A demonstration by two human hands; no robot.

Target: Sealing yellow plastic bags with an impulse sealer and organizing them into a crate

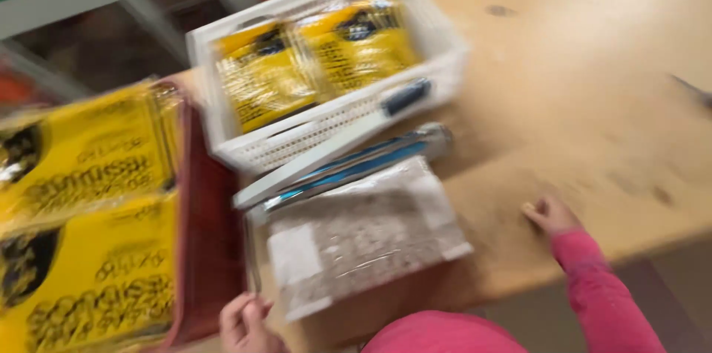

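Frame is motion-blurred, details soft. Left hand (pixel 243 323) sits at the near table edge, fingers curled at the corner of the clear plastic bag of greyish-brown granules with white label patches (pixel 361 238); looks like a pinch on the bag's edge, but blur hides actual contact, so cannot tell if it grips. Right hand (pixel 550 214), pink sleeve, rests loosely clenched on the bare light wooden tabletop (pixel 593 101), holding nothing visible. The bag lies flat near the table's front edge, its near corner appearing to overhang. Just behind it lies a long silvery-blue bar-shaped tool (pixel 356 162), then a white perforated plastic crate (pixel 326 127) holding two yellow printed packets (pixel 315 64). Left of the bag, a dark red tray (pixel 211 234) carries two larger yellow printed packets (pixel 81 219).

Risks, as judged: bag overhanging could slide off the edge if tugged; a one-corner pull may tear or spill it; dragging may nudge the bar tool against the crate.
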